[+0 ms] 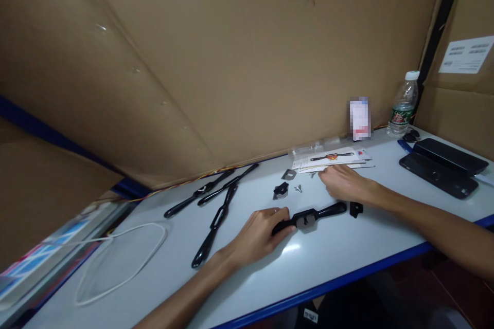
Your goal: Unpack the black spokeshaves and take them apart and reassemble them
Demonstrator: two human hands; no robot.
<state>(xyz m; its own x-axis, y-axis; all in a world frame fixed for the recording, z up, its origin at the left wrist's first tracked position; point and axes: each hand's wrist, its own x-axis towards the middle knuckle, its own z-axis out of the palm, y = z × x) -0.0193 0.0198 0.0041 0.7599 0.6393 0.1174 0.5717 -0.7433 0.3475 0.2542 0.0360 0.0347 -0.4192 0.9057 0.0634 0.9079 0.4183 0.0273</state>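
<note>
My left hand is closed around one handle of a black spokeshave, which lies low over the table with a grey blade at its middle. Beyond it, my right hand is curled down at the tabletop near the cards. Its fingertips are pressed together, and whatever they may hold is hidden. A small wing screw lies just left of those fingers, with another wing screw closer to me. A loose blade, stacked black plates and a single black plate lie around the hands.
Several more black spokeshave bodies lie at the left, beside a white cable. Printed cards rest at the back against the cardboard wall. A bottle, a phone and a dark case occupy the right end.
</note>
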